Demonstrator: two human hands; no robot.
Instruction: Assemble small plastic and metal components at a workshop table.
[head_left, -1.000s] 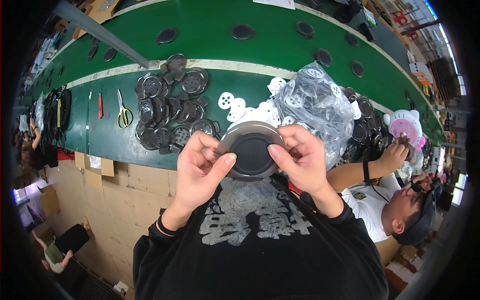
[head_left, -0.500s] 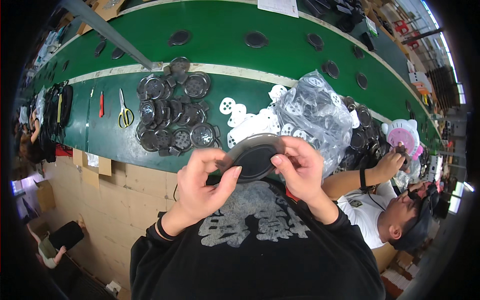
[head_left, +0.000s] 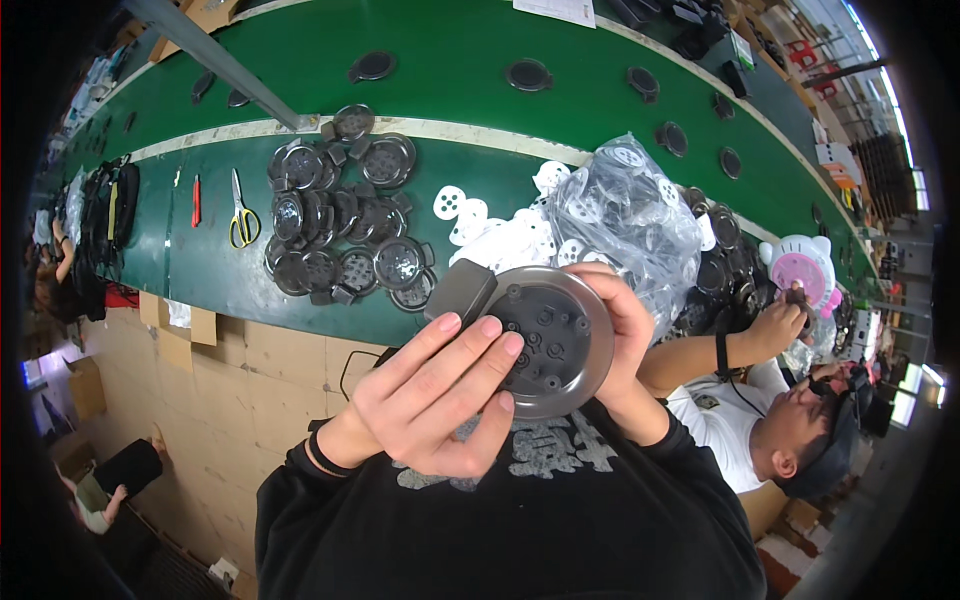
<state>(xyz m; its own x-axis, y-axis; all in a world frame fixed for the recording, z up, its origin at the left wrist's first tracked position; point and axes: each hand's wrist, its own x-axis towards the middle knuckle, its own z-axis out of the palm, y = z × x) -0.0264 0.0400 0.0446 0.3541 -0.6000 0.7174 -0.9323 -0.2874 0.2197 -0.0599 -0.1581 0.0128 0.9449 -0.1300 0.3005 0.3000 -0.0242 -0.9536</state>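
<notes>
A round, dark translucent plastic housing [head_left: 560, 350] with a raised rim is held before my chest, its hollow side with several small pegs facing up. A blocky tab sticks out at its upper left. My left hand [head_left: 435, 395] lays its fingers over the tab's base and the inner face; its thumb is hidden. On the opposite side, my right hand [head_left: 622, 335] grips the rim, with most of its fingers hidden beneath. Beyond the hands, a pile of similar dark housings [head_left: 345, 215] rests on the green table [head_left: 230, 285], and white discs with holes [head_left: 505, 240] lie to its right.
A clear plastic bag [head_left: 630, 225] of white discs stands right of the loose ones. Scissors [head_left: 241, 215] and a red-handled tool [head_left: 196, 200] lie left. More dark round parts [head_left: 528, 75] sit on the green strip behind. A co-worker's hand [head_left: 778, 325] is at the right.
The housing has turned from its smooth, tilted side to its pegged inner side. My left hand has moved from pinching its edge to lying across it; my right hand still holds the rim.
</notes>
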